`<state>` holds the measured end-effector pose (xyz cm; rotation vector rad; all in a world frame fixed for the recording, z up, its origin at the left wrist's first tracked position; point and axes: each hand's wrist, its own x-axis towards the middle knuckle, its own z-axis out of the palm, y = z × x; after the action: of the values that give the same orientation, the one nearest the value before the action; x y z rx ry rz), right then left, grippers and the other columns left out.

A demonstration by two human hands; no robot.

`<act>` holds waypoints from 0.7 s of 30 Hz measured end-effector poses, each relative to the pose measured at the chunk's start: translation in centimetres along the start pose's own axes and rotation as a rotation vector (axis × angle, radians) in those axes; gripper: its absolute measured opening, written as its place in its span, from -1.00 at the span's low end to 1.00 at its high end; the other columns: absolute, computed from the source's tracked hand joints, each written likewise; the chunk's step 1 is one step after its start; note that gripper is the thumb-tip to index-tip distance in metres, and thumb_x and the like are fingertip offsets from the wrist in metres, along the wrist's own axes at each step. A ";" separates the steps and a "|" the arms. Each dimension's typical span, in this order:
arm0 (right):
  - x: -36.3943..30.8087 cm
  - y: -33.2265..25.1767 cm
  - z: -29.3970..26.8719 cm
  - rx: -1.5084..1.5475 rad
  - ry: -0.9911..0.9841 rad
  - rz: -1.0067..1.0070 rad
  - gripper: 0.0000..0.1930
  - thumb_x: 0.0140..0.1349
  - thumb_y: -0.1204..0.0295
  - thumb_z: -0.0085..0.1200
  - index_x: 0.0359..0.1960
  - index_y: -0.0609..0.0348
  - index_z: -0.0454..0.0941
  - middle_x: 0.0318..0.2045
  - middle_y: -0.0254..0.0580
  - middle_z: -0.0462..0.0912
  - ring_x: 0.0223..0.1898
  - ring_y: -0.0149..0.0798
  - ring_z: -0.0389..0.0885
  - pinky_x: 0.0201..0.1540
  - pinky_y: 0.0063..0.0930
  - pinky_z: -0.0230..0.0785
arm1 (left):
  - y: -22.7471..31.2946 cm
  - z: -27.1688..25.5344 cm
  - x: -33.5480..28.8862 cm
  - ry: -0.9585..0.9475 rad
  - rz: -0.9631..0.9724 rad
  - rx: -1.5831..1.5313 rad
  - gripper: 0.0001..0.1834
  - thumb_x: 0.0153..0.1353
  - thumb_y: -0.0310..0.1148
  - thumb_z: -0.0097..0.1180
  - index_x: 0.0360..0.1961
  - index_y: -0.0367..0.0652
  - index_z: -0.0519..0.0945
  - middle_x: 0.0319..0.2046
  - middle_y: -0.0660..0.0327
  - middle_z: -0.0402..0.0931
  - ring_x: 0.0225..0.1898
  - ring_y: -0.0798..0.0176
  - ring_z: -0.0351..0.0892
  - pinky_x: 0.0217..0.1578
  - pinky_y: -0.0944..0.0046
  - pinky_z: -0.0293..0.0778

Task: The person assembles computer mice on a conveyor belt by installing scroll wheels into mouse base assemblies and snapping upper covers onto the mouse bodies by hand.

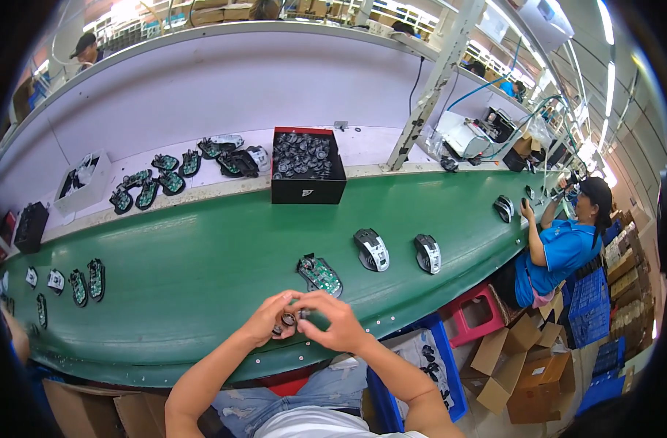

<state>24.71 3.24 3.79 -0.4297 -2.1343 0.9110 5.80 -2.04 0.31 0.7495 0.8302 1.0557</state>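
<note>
Three dark parts (289, 319), seemingly, are over the belt's (202, 241) near edge: my left hand (260, 323) cups two, my right hand (338, 325) pinches one. I judge I'm pairing them; next calls for careful alignment. Just beyond: one board (320, 275), two mice (370, 250); farther, one box (297, 193).

Factory assembly line, long green conveyor belt (202, 255), half-built computer mice (371, 250), circuit boards (96, 279), blue-shirted co-worker (563, 254), strip lights (610, 80)

The belt (209, 241) was smooth and glossy, the board (322, 276) by its near edge shiny, the box (289, 193) at its far edge smooth, the cartons (499, 359) matt cardboard.
</note>
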 end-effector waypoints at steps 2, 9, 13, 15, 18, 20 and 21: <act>-0.6 0.6 -1.3 0.137 0.094 0.222 -0.67 0.11 0.58 0.23 -0.04 0.19 0.62 -0.08 -0.11 0.64 -0.10 -0.28 0.65 -0.06 -0.44 0.54 | -0.4 -0.4 -0.4 -0.077 0.014 -0.015 -0.60 0.46 -0.09 -0.10 0.01 -0.24 0.48 -0.59 0.20 0.46 -0.70 0.43 0.32 -0.71 0.44 0.18; -0.2 11.0 -12.7 -0.003 0.441 0.443 -0.70 0.32 0.59 0.04 0.09 0.27 0.50 -0.10 -0.23 0.63 -0.14 -0.36 0.67 -0.10 -0.51 0.52 | -1.0 -1.4 -0.5 0.033 0.106 0.070 -0.79 0.42 -0.34 -0.01 -0.12 -0.29 0.52 -0.65 0.30 0.38 -0.68 0.48 0.30 -0.65 0.43 0.13; 1.4 11.3 -14.9 0.021 0.462 0.506 -0.69 0.35 0.56 0.06 0.11 0.27 0.50 -0.08 -0.19 0.64 -0.08 -0.34 0.65 -0.05 -0.43 0.52 | -1.5 -1.5 -0.6 0.093 0.116 0.111 -0.81 0.41 -0.36 0.00 -0.13 -0.29 0.53 -0.67 0.33 0.37 -0.68 0.49 0.29 -0.63 0.42 0.16; 1.8 10.8 -13.7 0.031 0.401 0.459 -0.68 0.32 0.56 0.09 0.11 0.27 0.49 -0.07 -0.19 0.64 -0.09 -0.33 0.65 -0.03 -0.44 0.52 | -1.3 -1.3 -0.7 0.110 0.165 0.205 -0.83 0.41 -0.39 0.01 -0.16 -0.29 0.54 -0.67 0.35 0.37 -0.68 0.51 0.28 -0.62 0.42 0.20; 3.6 7.5 -9.6 -0.196 0.147 0.260 -0.67 0.21 0.61 0.17 0.04 0.28 0.57 -0.06 -0.15 0.69 -0.11 -0.28 0.69 0.00 -0.44 0.53 | -1.3 -1.4 -0.8 0.194 0.210 0.307 -0.84 0.40 -0.42 0.00 -0.18 -0.30 0.54 -0.67 0.36 0.38 -0.67 0.52 0.28 -0.60 0.42 0.23; 4.1 6.6 -7.8 -0.256 -0.020 0.177 -0.67 0.15 0.61 0.22 -0.01 0.29 0.62 -0.06 -0.12 0.71 -0.10 -0.26 0.71 0.00 -0.42 0.56 | -1.2 -1.3 -0.5 0.199 0.212 0.313 -0.85 0.40 -0.43 0.00 -0.19 -0.30 0.54 -0.66 0.36 0.38 -0.67 0.53 0.29 -0.60 0.42 0.23; 4.4 6.9 -7.0 -0.251 -0.028 0.179 -0.67 0.15 0.61 0.22 -0.01 0.29 0.62 -0.06 -0.12 0.71 -0.10 -0.26 0.71 0.00 -0.42 0.56 | -1.2 -1.2 -0.5 0.196 0.217 0.324 -0.86 0.40 -0.44 -0.01 -0.19 -0.30 0.54 -0.66 0.37 0.38 -0.66 0.53 0.29 -0.60 0.42 0.23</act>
<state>27.23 13.66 4.24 -0.7479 -2.2724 0.7506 5.18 -2.72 -1.20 1.0388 1.1239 1.2167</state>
